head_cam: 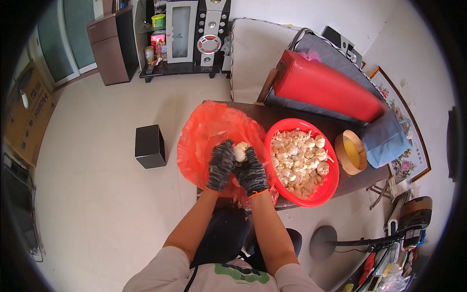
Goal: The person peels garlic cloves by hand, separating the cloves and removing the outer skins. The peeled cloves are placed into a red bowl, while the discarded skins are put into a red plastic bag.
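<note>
Between my two gloved hands is a whitish garlic bulb [241, 152]. My left hand [221, 166], in a grey-and-black knit glove, grips its left side; the fingertips are partly hidden. My right hand [251, 173], in a matching glove with an orange cuff, holds the bulb from the right and below. Both hands are over a crumpled red plastic bag [204, 127] spread on a dark table. Just right of the bag stands a red plastic basin [330, 189], full of loose garlic cloves [297, 157] with a few whole bulbs [323, 168] along its right side.
On the dark table [350, 186], a round wooden container [341, 146] with a yellow inside and a blue bag [385, 140] sit beyond the basin. A red padded cushion [324, 85] leans behind. A black box-shaped stool [150, 146] stands on the floor at left, a fan [414, 215] at right.
</note>
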